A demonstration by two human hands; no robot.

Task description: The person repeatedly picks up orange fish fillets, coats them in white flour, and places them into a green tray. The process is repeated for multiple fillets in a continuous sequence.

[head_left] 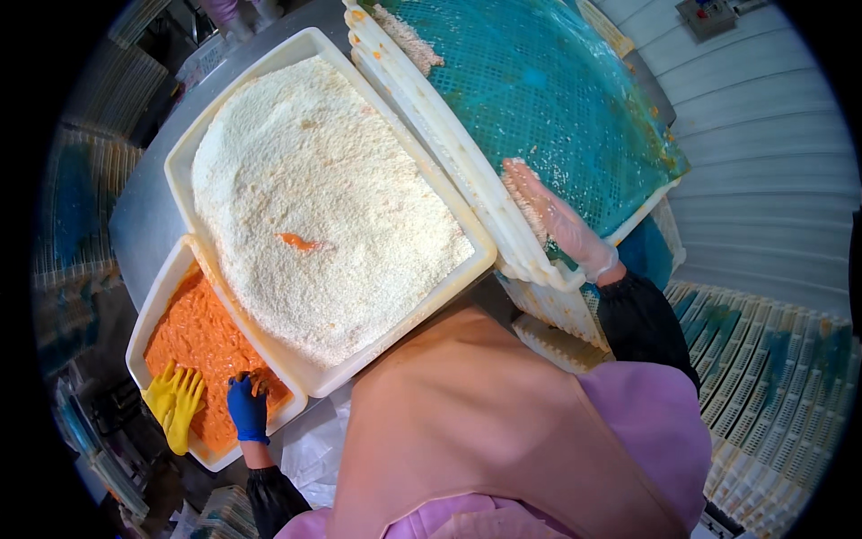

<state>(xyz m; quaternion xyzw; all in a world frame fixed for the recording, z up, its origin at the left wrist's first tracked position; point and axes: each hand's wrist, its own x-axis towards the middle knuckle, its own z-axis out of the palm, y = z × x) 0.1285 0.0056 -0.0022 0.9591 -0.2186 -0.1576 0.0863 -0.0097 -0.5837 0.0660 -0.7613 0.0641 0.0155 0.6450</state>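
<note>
My left hand (247, 404), in a blue glove, is in the tub of wet orange meat strips (202, 328), its fingers curled down into them. What it grips, if anything, is hidden. My right hand (557, 220), in a clear glove, lies stretched out on the teal mesh-lined tray (539, 85), beside a short row of pale crumb-coated pieces (525, 207). Between the hands stands a big white tub (328, 47) filled with white breadcrumbs (314, 162). One orange meat strip (298, 241) lies uncoated on the crumbs.
A yellow glove (175, 404) hangs over the small tub's left edge. More coated pieces (409, 40) lie at the tray's far left corner. Trays are stacked under the mesh-lined one. Crates (772, 386) stand to the right. Another person (238, 13) is partly visible at the far left.
</note>
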